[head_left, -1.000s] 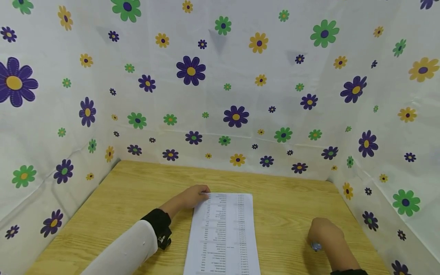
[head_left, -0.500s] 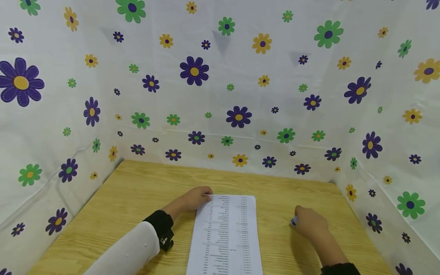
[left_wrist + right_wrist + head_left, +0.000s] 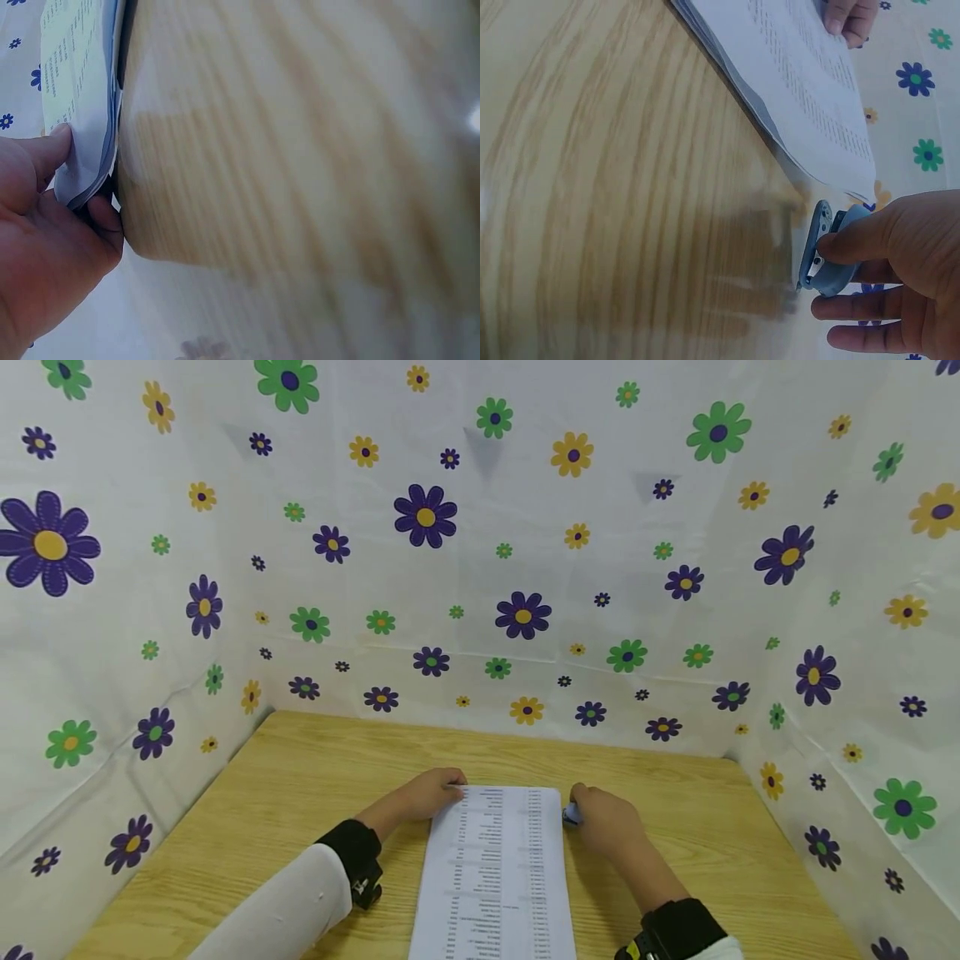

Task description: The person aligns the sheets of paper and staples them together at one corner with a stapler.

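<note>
A stack of printed paper sheets [image 3: 491,877] lies in front of me in the head view. My left hand [image 3: 420,795] pinches its far left corner; in the left wrist view the thumb is on top and fingers are under the sheets, whose edges fan slightly apart. My right hand [image 3: 611,827] holds a small blue stapler [image 3: 834,251] between thumb and fingers, with the other fingers stretched out. In the head view the stapler sits just beside the far right corner of the stack. The right wrist view shows a small gap between stapler and paper.
The wooden table [image 3: 322,760] carries the stack and is enclosed by a white curtain [image 3: 465,568] with purple, green and yellow flowers at the back and both sides. Bare wood shows left and right of the paper.
My right hand has moved left across the table with the stapler, from the right side up to the stack's far right corner. The left hand keeps its grip on the paper.
</note>
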Action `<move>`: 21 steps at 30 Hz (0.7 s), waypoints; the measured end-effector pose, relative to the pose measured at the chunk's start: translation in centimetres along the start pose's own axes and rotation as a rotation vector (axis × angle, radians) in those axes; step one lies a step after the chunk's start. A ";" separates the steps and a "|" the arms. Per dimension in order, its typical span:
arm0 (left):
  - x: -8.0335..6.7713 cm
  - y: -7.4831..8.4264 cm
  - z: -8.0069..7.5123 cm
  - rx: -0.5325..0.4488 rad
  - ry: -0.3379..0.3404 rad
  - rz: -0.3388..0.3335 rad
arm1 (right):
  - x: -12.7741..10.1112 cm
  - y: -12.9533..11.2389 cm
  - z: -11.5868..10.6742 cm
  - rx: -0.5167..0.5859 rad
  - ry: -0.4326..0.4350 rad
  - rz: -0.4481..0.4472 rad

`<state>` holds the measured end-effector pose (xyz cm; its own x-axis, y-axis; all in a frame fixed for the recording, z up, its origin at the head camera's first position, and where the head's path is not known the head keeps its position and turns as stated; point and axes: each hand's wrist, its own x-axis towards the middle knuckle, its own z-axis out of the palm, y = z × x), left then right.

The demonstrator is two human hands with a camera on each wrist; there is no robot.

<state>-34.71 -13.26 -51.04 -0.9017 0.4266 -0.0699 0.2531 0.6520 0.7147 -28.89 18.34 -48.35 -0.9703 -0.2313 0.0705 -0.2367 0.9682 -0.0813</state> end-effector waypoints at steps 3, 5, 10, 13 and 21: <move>0.1 -0.2 0.1 0.005 0.002 -0.002 | 0.4 -0.3 0.4 0.006 -0.012 0.008; 0.2 -0.3 0.2 0.015 0.004 -0.006 | 0.5 -0.5 0.5 0.006 -0.015 0.014; 0.3 -0.2 0.3 0.022 0.005 -0.023 | 0.7 -0.9 0.6 0.003 -0.007 0.020; 0.2 -0.1 0.2 0.025 0.007 -0.040 | 0.8 -1.2 0.6 -0.005 -0.003 0.016; 0.3 0.0 0.0 0.016 -0.018 -0.062 | 1.1 -1.3 0.6 -0.045 0.008 0.017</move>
<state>-34.94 -13.13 -51.08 -0.9096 0.3959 -0.1262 0.2023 0.6872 0.6977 -29.72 16.79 -48.75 -0.9738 -0.2139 0.0772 -0.2173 0.9754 -0.0381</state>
